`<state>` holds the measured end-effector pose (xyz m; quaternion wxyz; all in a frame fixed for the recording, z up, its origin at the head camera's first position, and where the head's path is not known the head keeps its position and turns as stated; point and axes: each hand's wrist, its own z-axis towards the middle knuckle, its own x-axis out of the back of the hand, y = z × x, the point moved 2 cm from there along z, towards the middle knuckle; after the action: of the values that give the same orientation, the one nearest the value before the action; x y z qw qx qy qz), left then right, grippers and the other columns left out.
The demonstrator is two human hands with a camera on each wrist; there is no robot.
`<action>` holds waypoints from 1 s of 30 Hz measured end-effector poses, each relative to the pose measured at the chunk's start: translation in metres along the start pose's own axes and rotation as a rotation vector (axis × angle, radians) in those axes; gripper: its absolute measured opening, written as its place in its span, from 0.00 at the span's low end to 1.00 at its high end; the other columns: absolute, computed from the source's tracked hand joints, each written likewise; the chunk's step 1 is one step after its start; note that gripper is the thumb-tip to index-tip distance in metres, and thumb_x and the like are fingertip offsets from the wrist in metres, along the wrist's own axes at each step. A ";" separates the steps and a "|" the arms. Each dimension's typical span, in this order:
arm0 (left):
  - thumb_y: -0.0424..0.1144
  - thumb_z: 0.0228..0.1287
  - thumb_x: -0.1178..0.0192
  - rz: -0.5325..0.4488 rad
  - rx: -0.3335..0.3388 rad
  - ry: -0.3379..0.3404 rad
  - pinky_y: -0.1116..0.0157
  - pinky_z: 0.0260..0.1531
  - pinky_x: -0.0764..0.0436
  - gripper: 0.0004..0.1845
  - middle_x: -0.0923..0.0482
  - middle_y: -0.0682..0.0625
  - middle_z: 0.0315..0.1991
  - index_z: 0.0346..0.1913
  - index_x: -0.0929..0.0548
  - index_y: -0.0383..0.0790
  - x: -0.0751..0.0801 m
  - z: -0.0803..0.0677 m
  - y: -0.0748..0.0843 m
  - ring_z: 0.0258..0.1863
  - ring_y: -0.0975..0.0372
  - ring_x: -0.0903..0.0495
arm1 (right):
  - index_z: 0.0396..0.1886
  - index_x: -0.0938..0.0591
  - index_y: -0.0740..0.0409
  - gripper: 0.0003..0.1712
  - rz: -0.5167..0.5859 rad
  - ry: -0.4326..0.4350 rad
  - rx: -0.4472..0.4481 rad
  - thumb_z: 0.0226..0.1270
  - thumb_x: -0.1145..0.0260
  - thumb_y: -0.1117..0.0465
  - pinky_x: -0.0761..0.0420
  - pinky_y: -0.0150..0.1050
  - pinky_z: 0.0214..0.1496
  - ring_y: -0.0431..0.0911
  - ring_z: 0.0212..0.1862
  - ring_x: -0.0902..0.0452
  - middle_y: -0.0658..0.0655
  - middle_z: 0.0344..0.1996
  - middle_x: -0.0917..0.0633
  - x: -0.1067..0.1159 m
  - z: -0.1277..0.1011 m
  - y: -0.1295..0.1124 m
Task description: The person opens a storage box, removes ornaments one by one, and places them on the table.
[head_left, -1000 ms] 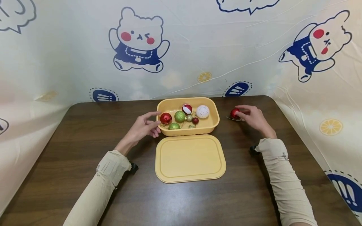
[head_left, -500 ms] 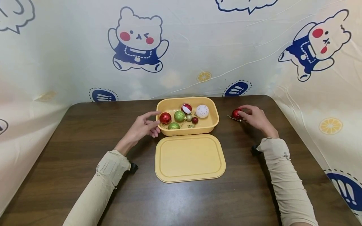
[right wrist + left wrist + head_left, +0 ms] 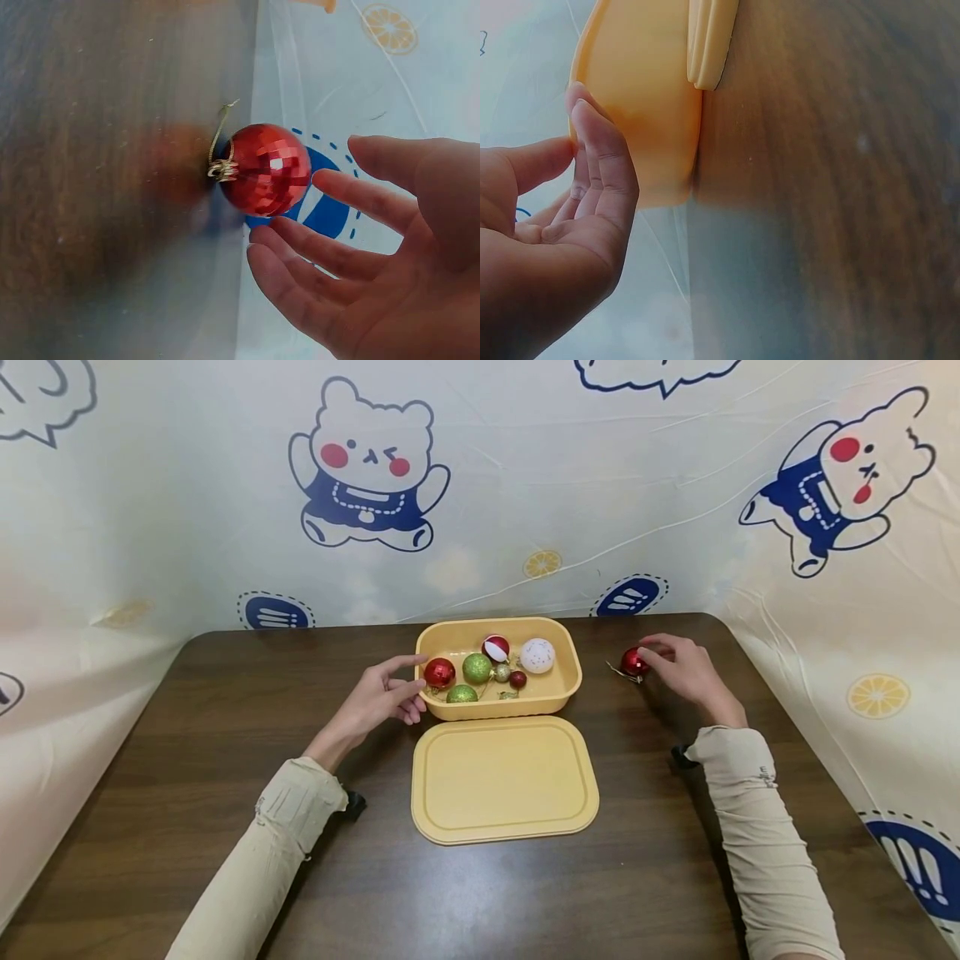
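Observation:
My left hand (image 3: 375,702) is at the left end of a yellow plastic box (image 3: 498,712), thumb and fingers holding its rim; the left wrist view shows the thumb at the edge and bent fingers against the wall. To the right of the box, a shiny red Christmas bauble (image 3: 632,662) with a gold cap and looped cord (image 3: 225,135) rests on the table. My right hand (image 3: 681,667) is right beside this bauble. In the right wrist view its fingers are loosely extended, index fingertip at the ball's edge, thumb apart from it.
In the box are a red bauble (image 3: 439,673), green glitter baubles (image 3: 477,668), a red-and-white one (image 3: 496,648), a white speckled one (image 3: 537,656) and small ones. The yellow lid (image 3: 506,781) lies flat in front of it. A patterned curtain (image 3: 510,485) hangs behind the table (image 3: 300,668).
The red bauble outside the box has shifted slightly right, its cord trailing left. My right hand has moved right with it. The left hand and box stay in place.

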<state>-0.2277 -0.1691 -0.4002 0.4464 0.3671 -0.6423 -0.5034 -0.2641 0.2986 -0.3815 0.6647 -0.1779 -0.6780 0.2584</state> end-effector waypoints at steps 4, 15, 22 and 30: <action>0.34 0.75 0.45 -0.004 0.000 -0.003 0.62 0.28 0.14 0.26 0.18 0.36 0.30 0.73 0.34 0.39 0.001 0.001 -0.001 0.22 0.57 0.18 | 0.61 0.21 0.61 0.24 -0.020 0.043 0.041 0.78 0.43 0.49 0.21 0.52 0.47 0.59 0.49 0.22 0.68 0.52 0.17 0.002 -0.001 -0.006; 0.35 0.75 0.44 0.003 0.010 0.004 0.62 0.28 0.14 0.26 0.18 0.34 0.31 0.73 0.34 0.41 0.002 0.001 0.000 0.23 0.56 0.18 | 0.56 0.18 0.62 0.19 -0.011 0.119 0.123 0.76 0.40 0.53 0.21 0.48 0.47 0.55 0.45 0.20 0.64 0.46 0.15 0.002 -0.003 -0.031; 0.35 0.75 0.44 0.000 0.006 -0.001 0.61 0.28 0.14 0.26 0.18 0.35 0.31 0.73 0.34 0.41 0.002 0.002 -0.001 0.23 0.56 0.18 | 0.58 0.20 0.63 0.20 0.011 0.101 0.121 0.76 0.39 0.55 0.20 0.56 0.55 0.58 0.51 0.20 0.66 0.51 0.17 0.002 -0.008 -0.047; 0.37 0.75 0.44 0.001 0.009 0.003 0.61 0.28 0.14 0.27 0.18 0.35 0.30 0.73 0.34 0.41 0.002 0.001 -0.001 0.23 0.56 0.18 | 0.59 0.20 0.63 0.19 0.029 0.103 0.177 0.74 0.37 0.58 0.21 0.56 0.57 0.58 0.51 0.19 0.66 0.50 0.17 -0.001 -0.009 -0.065</action>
<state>-0.2293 -0.1708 -0.4008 0.4458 0.3694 -0.6442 -0.4997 -0.2480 0.2471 -0.3442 0.7080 -0.1413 -0.6147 0.3176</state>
